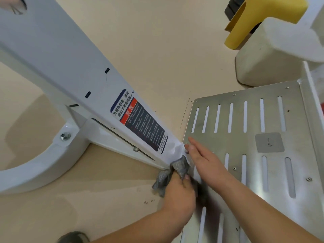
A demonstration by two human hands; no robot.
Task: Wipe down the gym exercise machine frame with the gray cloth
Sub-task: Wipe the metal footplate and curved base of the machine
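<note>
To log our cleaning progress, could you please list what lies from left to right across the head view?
Silver bolt in the white curved base → dark warning label on the white frame post → crumpled gray cloth → right hand, fingers flat → slotted steel plate.

Beige floor [166, 41] — scuffed, specked; a yellow stool [254, 20] upper right

Glossy white-painted frame [57, 71], brushed matt metal footplate [263, 142], coarse woven gray cloth [177, 170], smooth beige floor [166, 41].
</note>
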